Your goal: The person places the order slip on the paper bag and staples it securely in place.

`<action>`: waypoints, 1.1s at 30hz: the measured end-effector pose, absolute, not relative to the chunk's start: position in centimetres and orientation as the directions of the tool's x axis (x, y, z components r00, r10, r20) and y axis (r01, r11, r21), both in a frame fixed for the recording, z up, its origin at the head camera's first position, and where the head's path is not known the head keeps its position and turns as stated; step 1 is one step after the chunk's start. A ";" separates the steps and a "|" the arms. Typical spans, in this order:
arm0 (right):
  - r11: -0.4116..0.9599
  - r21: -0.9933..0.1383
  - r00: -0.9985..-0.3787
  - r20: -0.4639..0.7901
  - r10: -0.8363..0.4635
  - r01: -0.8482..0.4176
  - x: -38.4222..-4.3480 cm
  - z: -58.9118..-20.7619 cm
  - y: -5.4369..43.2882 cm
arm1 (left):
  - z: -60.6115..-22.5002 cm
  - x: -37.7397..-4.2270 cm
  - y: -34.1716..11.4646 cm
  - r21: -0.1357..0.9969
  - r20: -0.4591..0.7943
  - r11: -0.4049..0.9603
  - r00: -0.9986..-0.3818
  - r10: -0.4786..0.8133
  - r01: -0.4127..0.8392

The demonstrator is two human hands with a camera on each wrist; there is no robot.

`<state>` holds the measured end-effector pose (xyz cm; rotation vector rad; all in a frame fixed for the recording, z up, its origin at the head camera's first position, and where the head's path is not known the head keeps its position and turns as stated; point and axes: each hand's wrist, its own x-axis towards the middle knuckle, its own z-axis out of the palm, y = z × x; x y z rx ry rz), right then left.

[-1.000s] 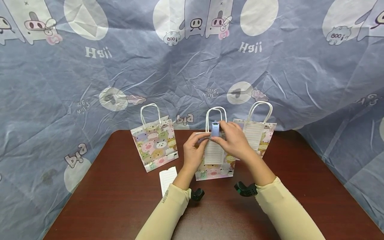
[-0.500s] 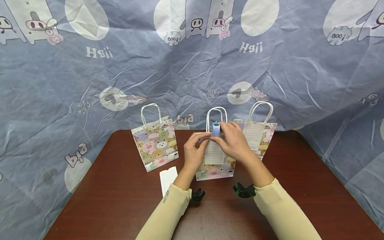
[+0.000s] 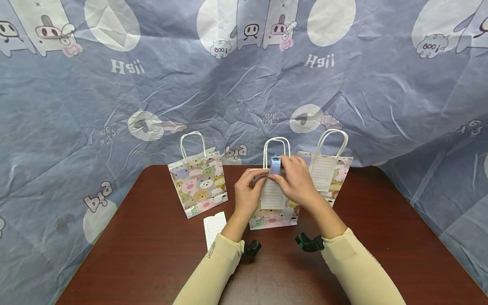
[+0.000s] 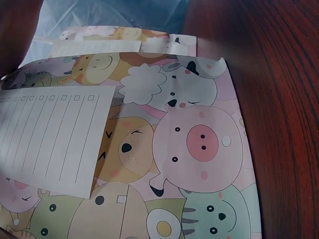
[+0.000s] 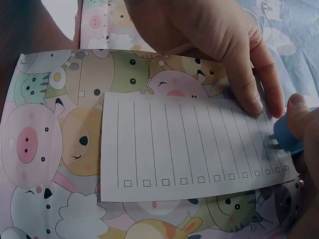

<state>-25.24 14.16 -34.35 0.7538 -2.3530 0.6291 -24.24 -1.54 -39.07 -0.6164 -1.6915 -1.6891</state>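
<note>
In the head view a small blue stapler (image 3: 275, 166) stands upright at the top edge of the middle gift bag (image 3: 272, 219). My right hand (image 3: 300, 180) grips it between thumb and fingers. A white lined checklist sheet (image 3: 272, 198) lies flat against that bag's front. My left hand (image 3: 245, 192) pinches the sheet's top corner together with the bag's rim. From the right wrist, the left thumb (image 5: 251, 102) presses on the lined sheet (image 5: 194, 144), close beside the stapler (image 5: 284, 135), whose nose overlaps the sheet's top edge.
An animal-print gift bag (image 3: 200, 182) stands to the left, its white rope handles up. Another bag (image 3: 341, 169), with a lined sheet on its front, stands at the right. A loose torn-edged sheet (image 3: 214, 228) lies on the brown table (image 3: 126, 254) near my left forearm.
The whole head view has drifted slightly. Both hands keep their hold at the middle bag's top edge, and the stapler stays there; little else differs.
</note>
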 end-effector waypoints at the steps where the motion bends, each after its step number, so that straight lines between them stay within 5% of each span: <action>1: 0.726 -0.252 -0.666 0.653 -0.361 -0.640 -25.3 -34.4 14.2 | -39.1 -24.3 -1.5 0.680 0.732 0.058 -0.671 -0.121 0.731; 12: 0.701 -0.225 -0.604 0.714 -0.354 -0.677 -25.6 -34.9 14.1 | -38.8 -24.0 -1.7 0.664 0.746 0.046 -0.656 -0.113 0.747; 33: 0.721 -0.248 -0.621 0.719 -0.311 -0.648 -25.4 -35.0 13.9 | -41.2 -26.3 -1.5 0.672 0.739 0.034 -0.666 -0.102 0.740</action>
